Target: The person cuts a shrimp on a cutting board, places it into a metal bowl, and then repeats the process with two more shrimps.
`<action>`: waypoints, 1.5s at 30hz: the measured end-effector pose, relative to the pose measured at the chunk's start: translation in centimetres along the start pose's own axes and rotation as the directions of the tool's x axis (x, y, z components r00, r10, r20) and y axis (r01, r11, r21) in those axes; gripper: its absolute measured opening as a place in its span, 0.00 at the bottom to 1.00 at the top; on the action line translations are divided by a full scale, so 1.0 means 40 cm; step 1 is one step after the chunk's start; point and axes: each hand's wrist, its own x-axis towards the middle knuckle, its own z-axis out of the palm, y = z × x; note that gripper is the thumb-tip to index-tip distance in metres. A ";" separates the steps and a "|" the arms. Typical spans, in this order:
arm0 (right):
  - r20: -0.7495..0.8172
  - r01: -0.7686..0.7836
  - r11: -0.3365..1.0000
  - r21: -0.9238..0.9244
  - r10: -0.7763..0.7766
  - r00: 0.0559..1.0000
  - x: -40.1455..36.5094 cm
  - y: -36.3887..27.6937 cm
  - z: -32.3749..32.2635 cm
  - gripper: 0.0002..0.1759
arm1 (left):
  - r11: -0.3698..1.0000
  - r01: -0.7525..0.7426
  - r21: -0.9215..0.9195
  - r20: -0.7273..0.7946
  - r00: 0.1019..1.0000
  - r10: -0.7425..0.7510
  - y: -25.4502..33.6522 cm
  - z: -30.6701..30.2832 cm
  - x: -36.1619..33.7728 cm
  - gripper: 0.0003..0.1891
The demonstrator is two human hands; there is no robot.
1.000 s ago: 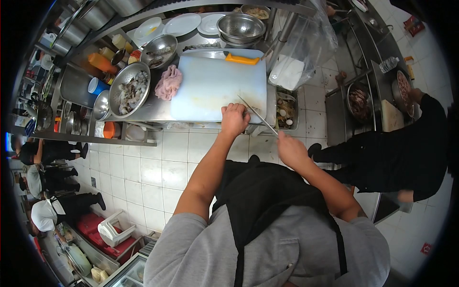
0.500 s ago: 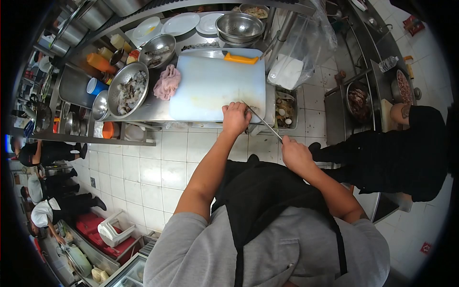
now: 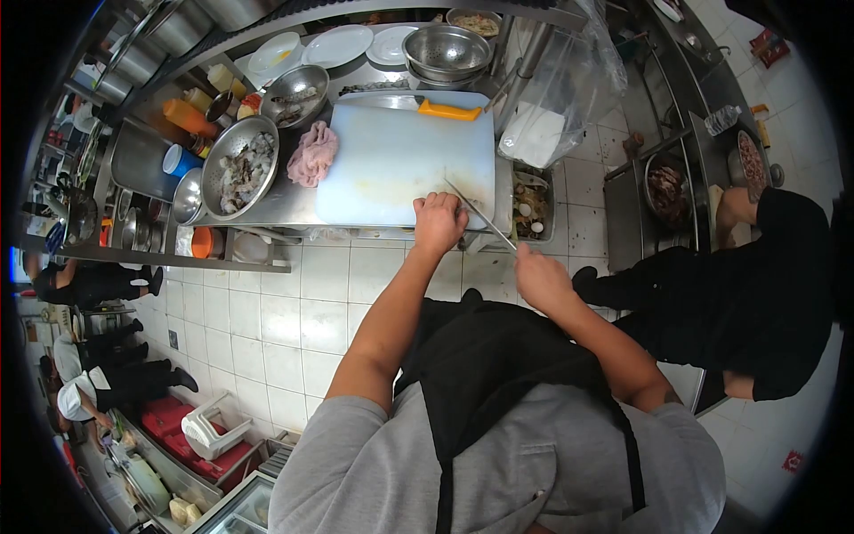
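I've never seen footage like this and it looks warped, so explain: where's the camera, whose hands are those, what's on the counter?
This is one wide-angle picture from a camera worn on a person's head, looking down; the grey shirt and black apron below are their own. No machine, just two bare hands. The left hand rests curled on a white cutting board; what it covers is hidden. The right hand has its grip closed on a long thin knife angled onto the board. Left of the board lie a pink lump and a metal bowl of chopped pieces. Another person in black stands at the right.
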 end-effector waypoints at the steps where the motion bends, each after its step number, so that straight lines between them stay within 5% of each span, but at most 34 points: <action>1: -0.016 0.005 1.000 0.014 -0.005 1.000 -0.005 0.003 -0.005 0.10 | 1.000 0.024 0.012 0.023 0.999 -0.024 0.001 -0.002 -0.001 0.11; 29: -0.016 -0.019 0.999 0.027 0.019 1.000 -0.021 0.013 -0.015 0.12 | 1.000 -0.018 0.008 0.031 0.999 0.018 0.010 0.001 0.007 0.10; 32: -0.011 -0.019 0.999 0.040 0.019 1.000 -0.038 0.029 -0.027 0.12 | 0.993 -0.112 -0.026 -0.006 0.994 0.112 0.010 -0.003 0.017 0.09; 45: -0.016 -0.028 0.999 0.019 0.029 0.999 -0.070 0.040 -0.019 0.10 | 0.999 -0.017 0.045 0.019 1.000 0.016 0.032 0.021 0.025 0.10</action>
